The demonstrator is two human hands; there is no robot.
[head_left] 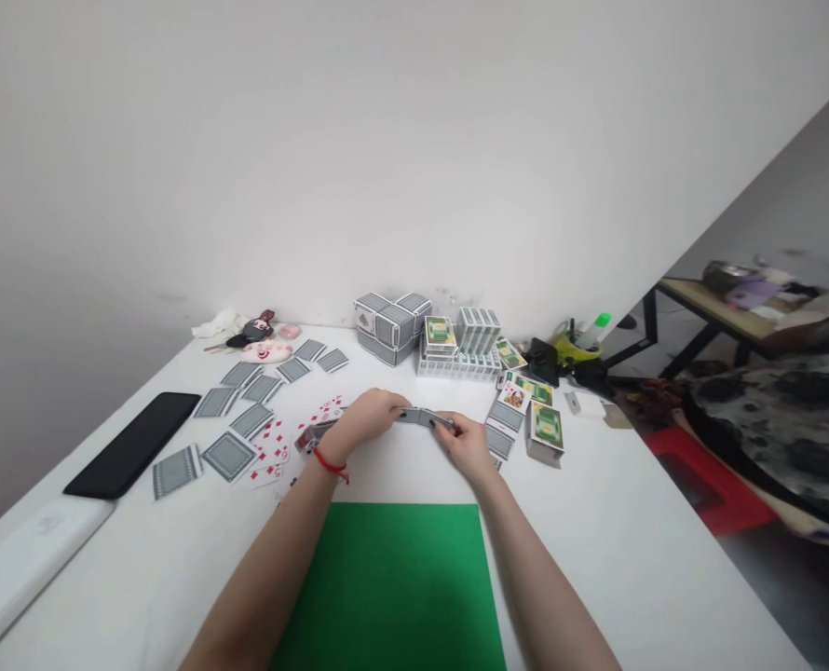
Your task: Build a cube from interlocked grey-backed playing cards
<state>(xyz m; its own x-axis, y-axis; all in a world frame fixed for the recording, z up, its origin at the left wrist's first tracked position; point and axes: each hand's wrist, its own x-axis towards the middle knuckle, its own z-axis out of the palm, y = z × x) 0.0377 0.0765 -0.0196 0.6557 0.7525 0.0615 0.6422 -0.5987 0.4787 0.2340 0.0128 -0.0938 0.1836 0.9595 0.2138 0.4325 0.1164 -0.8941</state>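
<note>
My left hand [371, 419] and my right hand [465, 444] meet over the white table [666, 559], just beyond a green mat [393, 587]. Both close on a small stack of grey-backed playing cards [425, 418], held flat between them. My left hand's fingers curl over the stack's left end; my right hand pinches its right end. A red string circles my left wrist. Face-up red cards [275, 445] lie just left of my left hand.
Loose grey-backed cards [229, 455] are spread on the left, beside a black phone [135, 443] and a white device [16, 568]. Card boxes and decks [456, 347] line the wall. More decks [546, 431] lie right. Off the table's right edge is a red stool [714, 485].
</note>
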